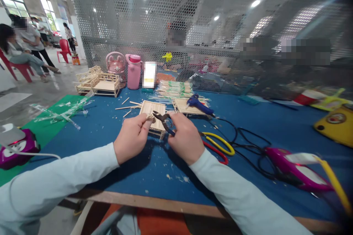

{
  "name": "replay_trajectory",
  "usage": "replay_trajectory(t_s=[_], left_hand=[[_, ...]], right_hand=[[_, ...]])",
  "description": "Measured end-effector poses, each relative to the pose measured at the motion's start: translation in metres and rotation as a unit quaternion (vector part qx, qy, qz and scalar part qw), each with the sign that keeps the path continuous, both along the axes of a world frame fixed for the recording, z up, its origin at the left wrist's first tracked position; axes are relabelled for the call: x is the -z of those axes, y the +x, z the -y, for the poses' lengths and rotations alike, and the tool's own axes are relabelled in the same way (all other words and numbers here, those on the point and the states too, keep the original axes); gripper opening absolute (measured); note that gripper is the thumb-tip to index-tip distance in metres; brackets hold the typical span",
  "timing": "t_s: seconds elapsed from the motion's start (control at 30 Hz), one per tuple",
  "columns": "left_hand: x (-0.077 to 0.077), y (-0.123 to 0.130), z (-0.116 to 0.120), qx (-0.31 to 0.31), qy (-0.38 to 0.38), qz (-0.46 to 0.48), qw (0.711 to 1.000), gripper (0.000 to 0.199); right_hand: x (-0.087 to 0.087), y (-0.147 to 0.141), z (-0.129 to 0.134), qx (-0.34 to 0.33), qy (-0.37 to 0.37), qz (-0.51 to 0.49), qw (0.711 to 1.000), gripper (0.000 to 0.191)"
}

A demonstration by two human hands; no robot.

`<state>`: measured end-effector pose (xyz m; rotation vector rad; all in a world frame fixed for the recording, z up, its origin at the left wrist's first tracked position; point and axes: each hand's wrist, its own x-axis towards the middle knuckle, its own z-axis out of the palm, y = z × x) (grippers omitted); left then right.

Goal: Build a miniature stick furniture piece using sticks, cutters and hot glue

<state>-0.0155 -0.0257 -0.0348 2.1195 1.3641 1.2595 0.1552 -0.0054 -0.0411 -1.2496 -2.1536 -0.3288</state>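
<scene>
Clearly, a part of the stick work is already made, and a part is not. On the bench (143, 199), near its far left corner, there stand small stick seats (107, 85) with backs and rails, which look complete, as I judge. In the middle of the bench, between its near and far edges, is a small stick table (151, 107), just under the two hands; its slatted top and low legs are in place, but I cannot tell if every part is fixed. The left hand (131, 137) has its thumb and fingers closed in a pinch, holding small pale stick pieces (149, 116) above this table. The right hand (186, 139) has its fingers wrapped around the handles of the pliers (163, 118), whose tips point to these pieces; whether they touch them, I cannot tell. Behind and to the right lies another slatted piece (180, 105), with the blue glue gun (200, 106) resting over it; it seems less finished, though its underside is hardly seen. Near the far edge there is a bundle of sticks (176, 89), partly in green-printed wrapping, and loose sticks (134, 105) lie beside the small table, so these are not yet built into anything. The scissors (220, 142) lie to the right of the right hand, and small scraps are scattered toward the near edge.
</scene>
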Motion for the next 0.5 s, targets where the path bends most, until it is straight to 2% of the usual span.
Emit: replay_trajectory(t_s=[0.13,0.33,0.4,0.5], left_hand=[[-0.002,0.001,0.000,-0.018,0.008,-0.007,1.000,0.026],[-0.005,0.008,-0.002,-0.026,-0.044,0.043,0.998,0.032],[-0.005,0.008,-0.005,0.009,-0.082,0.099,0.992,0.032],[-0.005,0.004,-0.010,0.114,-0.161,0.206,0.959,0.027]], right_hand=[[-0.002,-0.003,-0.003,0.011,-0.008,0.008,1.000,0.046],[-0.011,-0.005,-0.007,0.078,0.018,0.040,0.996,0.046],[-0.014,-0.004,-0.008,0.056,0.001,0.017,0.998,0.048],[-0.021,0.002,-0.005,-0.050,-0.096,-0.056,0.993,0.041]])
